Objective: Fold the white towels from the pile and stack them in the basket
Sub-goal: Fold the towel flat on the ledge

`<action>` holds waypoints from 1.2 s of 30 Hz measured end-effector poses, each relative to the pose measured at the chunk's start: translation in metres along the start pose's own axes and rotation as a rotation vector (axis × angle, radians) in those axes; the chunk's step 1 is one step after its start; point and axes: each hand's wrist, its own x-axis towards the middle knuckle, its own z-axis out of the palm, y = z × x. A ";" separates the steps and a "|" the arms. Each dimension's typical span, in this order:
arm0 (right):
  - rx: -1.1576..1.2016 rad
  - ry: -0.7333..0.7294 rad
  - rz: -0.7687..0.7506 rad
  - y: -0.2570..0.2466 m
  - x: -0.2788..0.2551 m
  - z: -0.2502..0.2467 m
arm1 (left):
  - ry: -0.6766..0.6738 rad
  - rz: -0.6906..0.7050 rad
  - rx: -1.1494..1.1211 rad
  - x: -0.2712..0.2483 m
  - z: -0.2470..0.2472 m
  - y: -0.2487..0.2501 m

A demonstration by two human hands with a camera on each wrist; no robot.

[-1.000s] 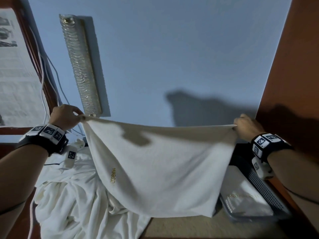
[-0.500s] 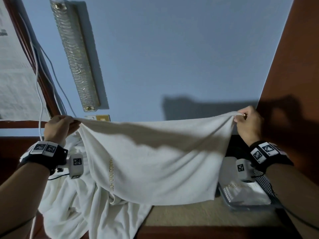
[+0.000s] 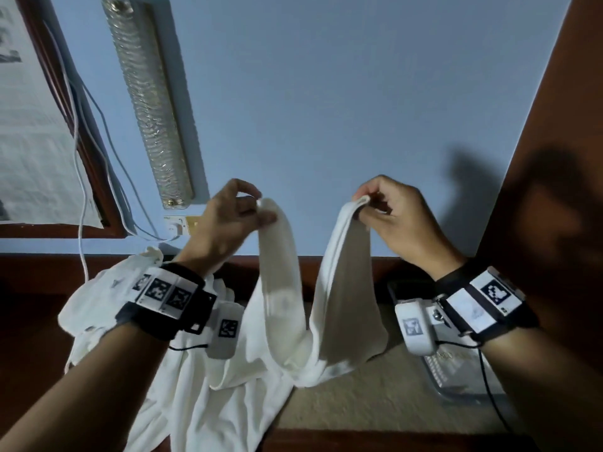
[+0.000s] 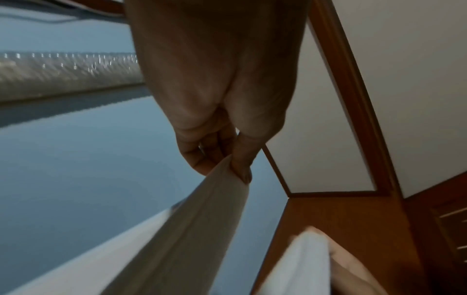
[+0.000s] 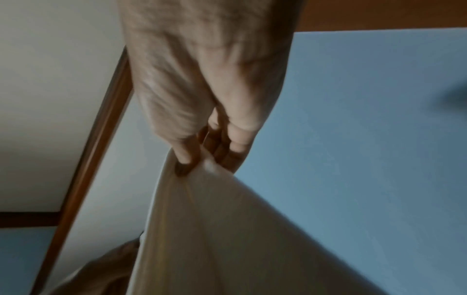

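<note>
The white towel [image 3: 284, 308] hung in the air above the beige surface [image 3: 375, 399], held up by its two top corners so that it sagged between them in a deep U; its two halves ran nearly upright, long axis vertical, and the low fold met the pile of white towels [image 3: 182, 386] lying at the near left. The left hand [image 3: 225, 223] was raised in front of the blue wall [image 3: 326, 93], wrist low and fingers up, thumb and forefinger pinching the left corner; the left wrist view showed the thumb [image 4: 242, 157] pressed against the cloth with the other fingers curled behind it. The right hand [image 3: 398, 220] stood at about the same height, near the left one but apart from it, its thumb and forefinger clamped on the right corner with the remaining fingers curled. The basket [image 3: 456, 383] sat at the near right, partly hidden by the right wrist, with a folded towel [image 3: 453, 360] lying in it. On the far left wall hung a long ribbed lamp [image 3: 150, 102], with white cables [image 3: 81, 158] trailing beside a wooden frame. A brown wooden panel [image 3: 554, 190] closed the right side.
</note>
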 end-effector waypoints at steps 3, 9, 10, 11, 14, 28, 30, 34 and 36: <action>0.091 -0.128 0.013 -0.018 -0.014 0.020 | -0.009 -0.039 -0.081 -0.017 0.019 0.002; 0.134 -0.187 0.050 -0.019 -0.036 0.049 | 0.002 -0.061 -0.242 -0.048 0.047 -0.007; 0.138 -0.204 0.055 -0.016 -0.039 0.052 | 0.002 -0.051 -0.233 -0.052 0.049 -0.009; 0.143 -0.214 0.061 -0.013 -0.042 0.055 | -0.005 -0.045 -0.220 -0.055 0.051 -0.011; 0.136 -0.182 0.076 -0.008 -0.051 0.059 | -0.001 -0.082 -0.204 -0.063 0.054 -0.016; 0.086 -0.026 0.059 -0.011 -0.057 0.064 | 0.037 -0.112 -0.026 -0.070 0.060 -0.013; 0.022 -0.021 0.043 -0.009 -0.056 0.063 | 0.015 -0.095 -0.016 -0.069 0.060 -0.013; -0.126 0.003 -0.080 -0.002 -0.056 0.064 | -0.019 -0.075 0.006 -0.068 0.058 -0.014; -0.161 0.003 -0.119 0.003 -0.057 0.067 | -0.014 -0.081 -0.024 -0.068 0.059 -0.017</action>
